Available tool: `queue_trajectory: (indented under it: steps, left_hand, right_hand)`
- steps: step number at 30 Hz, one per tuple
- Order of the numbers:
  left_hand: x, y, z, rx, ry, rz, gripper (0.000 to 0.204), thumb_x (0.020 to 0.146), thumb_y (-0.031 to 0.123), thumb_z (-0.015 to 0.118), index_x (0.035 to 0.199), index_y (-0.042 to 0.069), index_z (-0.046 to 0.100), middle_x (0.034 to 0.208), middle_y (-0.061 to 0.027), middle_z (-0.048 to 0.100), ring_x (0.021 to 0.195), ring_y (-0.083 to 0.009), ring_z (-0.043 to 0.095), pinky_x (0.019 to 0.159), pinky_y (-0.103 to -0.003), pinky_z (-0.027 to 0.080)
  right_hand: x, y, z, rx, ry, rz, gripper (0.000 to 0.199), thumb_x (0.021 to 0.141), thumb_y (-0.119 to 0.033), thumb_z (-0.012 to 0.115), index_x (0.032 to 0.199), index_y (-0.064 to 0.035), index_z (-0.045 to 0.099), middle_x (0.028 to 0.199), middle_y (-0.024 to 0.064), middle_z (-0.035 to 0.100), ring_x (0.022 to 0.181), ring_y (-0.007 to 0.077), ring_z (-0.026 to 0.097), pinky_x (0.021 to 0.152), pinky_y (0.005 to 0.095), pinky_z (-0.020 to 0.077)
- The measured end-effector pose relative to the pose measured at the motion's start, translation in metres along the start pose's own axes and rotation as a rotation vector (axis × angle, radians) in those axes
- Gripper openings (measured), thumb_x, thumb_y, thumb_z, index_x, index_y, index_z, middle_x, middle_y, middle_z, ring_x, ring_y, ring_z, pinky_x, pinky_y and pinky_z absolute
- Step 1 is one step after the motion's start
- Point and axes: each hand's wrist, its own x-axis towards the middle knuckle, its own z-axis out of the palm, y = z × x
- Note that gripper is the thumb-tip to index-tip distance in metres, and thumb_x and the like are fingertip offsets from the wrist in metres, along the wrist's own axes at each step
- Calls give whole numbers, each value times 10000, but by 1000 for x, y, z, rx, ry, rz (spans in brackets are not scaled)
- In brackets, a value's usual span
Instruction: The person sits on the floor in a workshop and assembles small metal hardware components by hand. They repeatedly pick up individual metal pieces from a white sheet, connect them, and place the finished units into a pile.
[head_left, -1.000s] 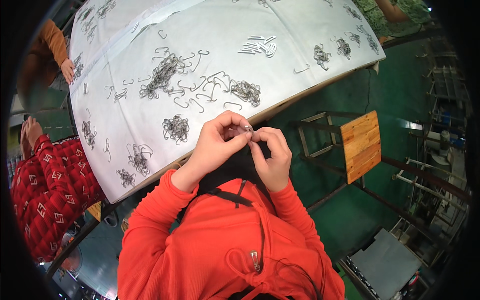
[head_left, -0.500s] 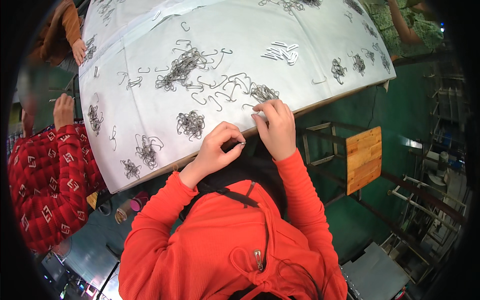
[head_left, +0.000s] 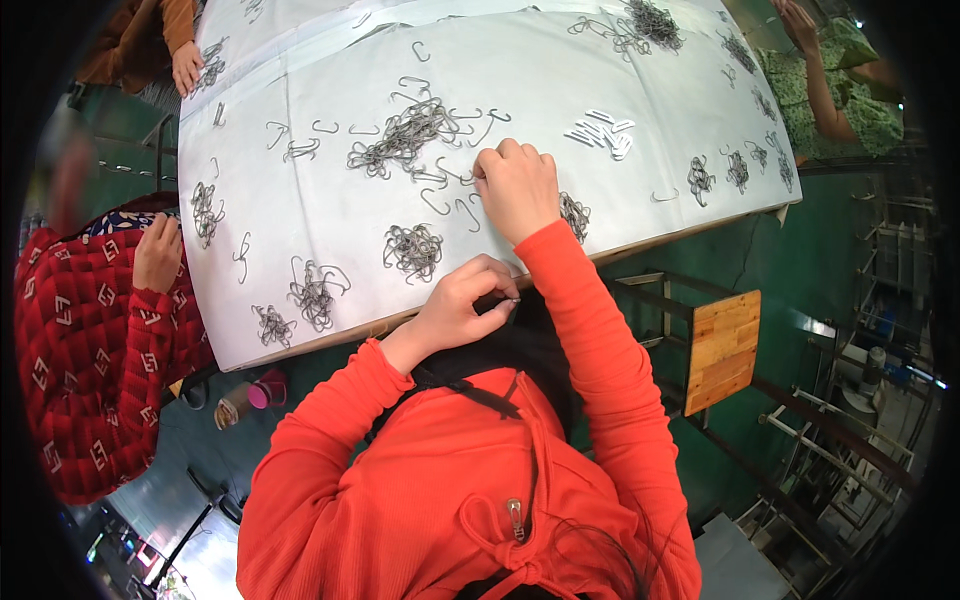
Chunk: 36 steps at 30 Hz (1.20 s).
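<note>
Near the front edge of the table, my left hand (head_left: 463,303) is closed in a pinch. A small shiny metal piece (head_left: 515,300) shows at its fingertips; its kind is too small to tell. My right hand (head_left: 520,188) is farther out over the white-covered table (head_left: 330,215), its fingers curled down at some loose wire hooks (head_left: 437,203). Its fingertips are partly hidden, so what they hold cannot be made out. A large tangled heap of metal hooks (head_left: 405,138) lies beyond, to the left. Behind my right wrist a smaller hook pile (head_left: 574,215) is partly covered.
White strip-like pieces (head_left: 603,133) lie right of my right hand. Several hook piles dot the table, one of them (head_left: 413,252) near my left hand. A wooden-topped stool (head_left: 723,352) stands at right. A co-worker in a red patterned top (head_left: 95,350) sits at left; others are farther off.
My right hand has moved from the table edge outward to the loose hooks, and its spread fingers have curled. My left hand keeps its pinch. The whole view has shifted slightly.
</note>
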Motion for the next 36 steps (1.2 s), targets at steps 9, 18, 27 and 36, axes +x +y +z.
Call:
queue_trajectory:
  steps: [9, 18, 27, 36]
  left_hand:
    - [-1, 0, -2, 37, -28, -37, 139, 756, -35, 673, 869, 34, 627, 893, -66, 588, 836, -187, 610, 716, -288, 493]
    - [1, 2, -3, -74, -32, -101, 112, 774, -23, 669, 865, 26, 626, 908, -58, 611, 818, -158, 606, 713, -271, 487]
    - [5, 24, 5, -52, 3, -236, 94, 800, 19, 674, 886, 25, 638, 897, -26, 610, 748, -85, 561, 648, -218, 449]
    - [17, 38, 13, -18, -61, -270, 86, 797, 12, 667, 882, 19, 652, 880, -35, 628, 744, -103, 566, 669, -234, 462]
  right_hand:
    - [9, 11, 4, -137, -144, -139, 61, 776, -105, 634, 813, -59, 620, 815, 86, 621, 789, 252, 608, 718, 407, 441]
    - [-31, 17, -54, 1400, -15, 512, 69, 915, -38, 572, 968, 6, 568, 849, 37, 612, 752, 80, 525, 670, 231, 434]
    - [-148, 6, -76, 1904, -26, 748, 88, 905, -3, 618, 991, 15, 609, 928, 77, 636, 789, 123, 584, 707, 243, 482]
    - [-160, 5, -72, 1936, -18, 726, 99, 894, -56, 650, 973, 0, 630, 881, -11, 585, 733, 59, 458, 667, 202, 387]
